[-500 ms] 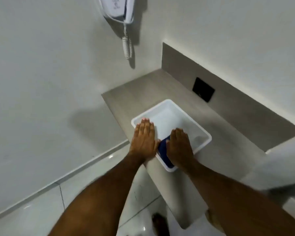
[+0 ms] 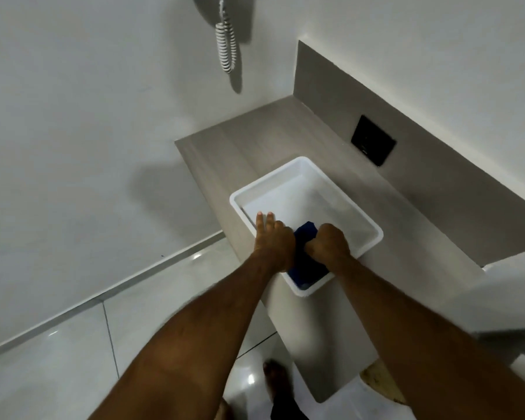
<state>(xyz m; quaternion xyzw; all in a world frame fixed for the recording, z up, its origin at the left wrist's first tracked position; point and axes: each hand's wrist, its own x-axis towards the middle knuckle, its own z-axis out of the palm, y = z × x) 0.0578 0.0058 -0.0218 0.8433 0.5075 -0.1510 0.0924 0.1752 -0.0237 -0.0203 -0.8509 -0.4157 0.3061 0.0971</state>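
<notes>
A white rectangular plastic tub [image 2: 367,224] stands on a grey wooden counter [image 2: 255,147], its near corner over the counter's edge. A dark blue cloth [image 2: 305,265] lies inside the tub at its near end. My left hand [image 2: 275,237] rests on the tub's left rim with straight fingers pointing into it, beside the cloth. My right hand [image 2: 329,242] is curled into a fist that grips the cloth's upper part. The rest of the tub's inside looks bare and white.
A black socket plate [image 2: 373,140] sits in the counter's grey back panel. A coiled white phone cord [image 2: 226,47] hangs on the wall above. Glossy floor tiles [image 2: 73,344] lie to the left, and a bare foot [image 2: 275,377] stands below the counter.
My right hand has gone from lying flat on the cloth to a fist gripping it. My left hand has slid a little into the tub. The view has dropped lower.
</notes>
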